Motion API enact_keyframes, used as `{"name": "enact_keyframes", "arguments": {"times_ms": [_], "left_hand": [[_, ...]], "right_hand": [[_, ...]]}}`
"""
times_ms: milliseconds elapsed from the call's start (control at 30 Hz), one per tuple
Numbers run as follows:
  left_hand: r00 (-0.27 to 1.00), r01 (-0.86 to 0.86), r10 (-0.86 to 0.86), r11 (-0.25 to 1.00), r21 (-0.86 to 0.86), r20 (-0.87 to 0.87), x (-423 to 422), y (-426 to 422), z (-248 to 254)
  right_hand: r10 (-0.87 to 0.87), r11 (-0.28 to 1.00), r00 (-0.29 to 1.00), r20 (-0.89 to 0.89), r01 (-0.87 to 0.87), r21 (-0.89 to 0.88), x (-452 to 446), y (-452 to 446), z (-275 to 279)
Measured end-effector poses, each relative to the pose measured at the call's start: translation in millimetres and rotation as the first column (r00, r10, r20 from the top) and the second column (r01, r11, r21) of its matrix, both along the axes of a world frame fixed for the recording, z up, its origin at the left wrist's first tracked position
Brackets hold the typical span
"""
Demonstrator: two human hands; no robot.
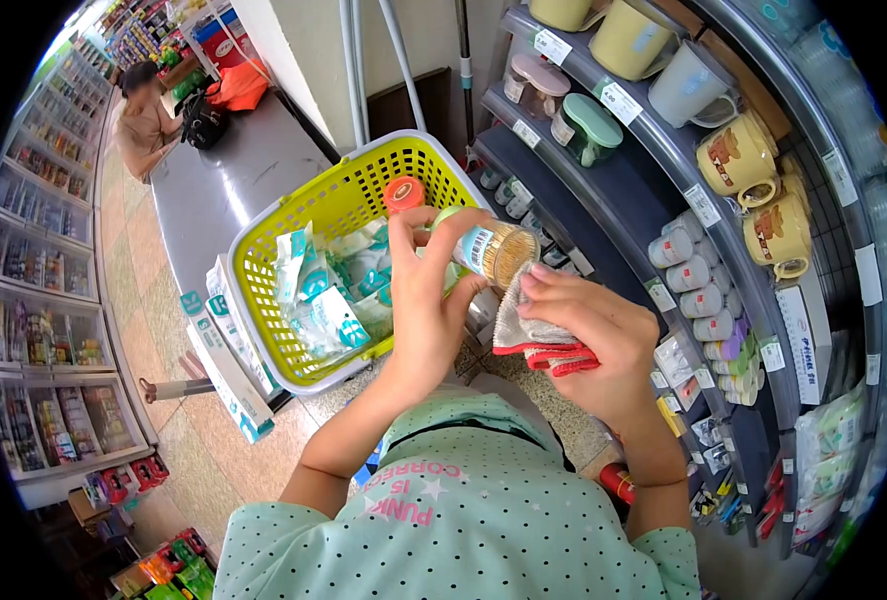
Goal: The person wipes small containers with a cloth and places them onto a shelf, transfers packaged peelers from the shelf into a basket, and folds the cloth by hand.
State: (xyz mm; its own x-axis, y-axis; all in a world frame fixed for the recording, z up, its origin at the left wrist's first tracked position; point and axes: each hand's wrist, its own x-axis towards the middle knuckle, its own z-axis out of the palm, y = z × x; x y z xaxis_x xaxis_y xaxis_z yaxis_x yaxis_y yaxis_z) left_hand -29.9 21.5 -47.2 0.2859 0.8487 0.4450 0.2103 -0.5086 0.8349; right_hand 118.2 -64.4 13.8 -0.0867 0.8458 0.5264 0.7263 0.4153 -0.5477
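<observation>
My left hand (426, 290) grips a clear round container of toothpicks (504, 250) with a barcode label, tilted on its side. My right hand (589, 335) is closed on a folded grey cloth with red edging (519, 325), which touches the container's bottom end. Just behind my left hand, a yellow-green plastic basket (254, 290) holds several small packets in white and teal wrapping (339, 318). An orange-red round lid (404, 193) shows inside the basket's far side, its container partly hidden by my left hand.
Shelves on my right carry mugs (739, 160), lidded jars (586, 130) and small white-capped bottles (689, 275). A grey counter (229, 190) stretches away at the left. Long white boxes (226, 365) stand beside the basket. Another person (144, 120) is near the counter's far end, by a black bag (204, 120).
</observation>
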Motion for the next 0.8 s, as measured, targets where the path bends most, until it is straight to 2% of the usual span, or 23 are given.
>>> {"name": "enact_keyframes", "arguments": {"times_ms": [100,200,300,367,433,467,567,800], "left_hand": [[0.999,-0.024,0.024,1.0,-0.014,-0.032,-4,3,-3],[0.995,-0.058,0.057,0.998,-0.014,-0.084,-11,10,-4],[0.983,-0.126,0.125,0.992,-0.002,-0.132,-25,20,-6],[0.971,-0.18,0.176,0.984,-0.008,-0.159,-34,27,-12],[0.968,-0.209,0.2,0.977,-0.045,-0.155,-41,31,-19],[0.963,-0.223,0.213,0.974,-0.047,-0.168,-44,33,-21],[0.957,-0.237,0.224,0.97,-0.054,-0.183,-51,36,-27],[0.956,-0.214,0.196,0.975,-0.063,-0.22,-61,43,-40]], "right_hand": [[0.056,0.996,0.99,-0.133,-0.064,-0.056,0,4,-4],[0.203,0.949,0.898,-0.391,-0.279,-0.147,1,11,-9],[0.05,0.993,0.913,-0.406,-0.088,-0.075,6,27,-30],[-0.026,0.999,0.93,-0.366,0.016,-0.03,14,45,-49],[-0.085,0.996,0.966,-0.245,0.092,0.017,11,65,-70],[-0.067,0.997,0.986,-0.151,0.071,0.027,8,73,-80],[-0.057,0.994,0.998,0.036,0.06,-0.095,-4,90,-110],[0.078,0.96,0.983,0.167,-0.029,-0.278,-20,113,-155]]}}
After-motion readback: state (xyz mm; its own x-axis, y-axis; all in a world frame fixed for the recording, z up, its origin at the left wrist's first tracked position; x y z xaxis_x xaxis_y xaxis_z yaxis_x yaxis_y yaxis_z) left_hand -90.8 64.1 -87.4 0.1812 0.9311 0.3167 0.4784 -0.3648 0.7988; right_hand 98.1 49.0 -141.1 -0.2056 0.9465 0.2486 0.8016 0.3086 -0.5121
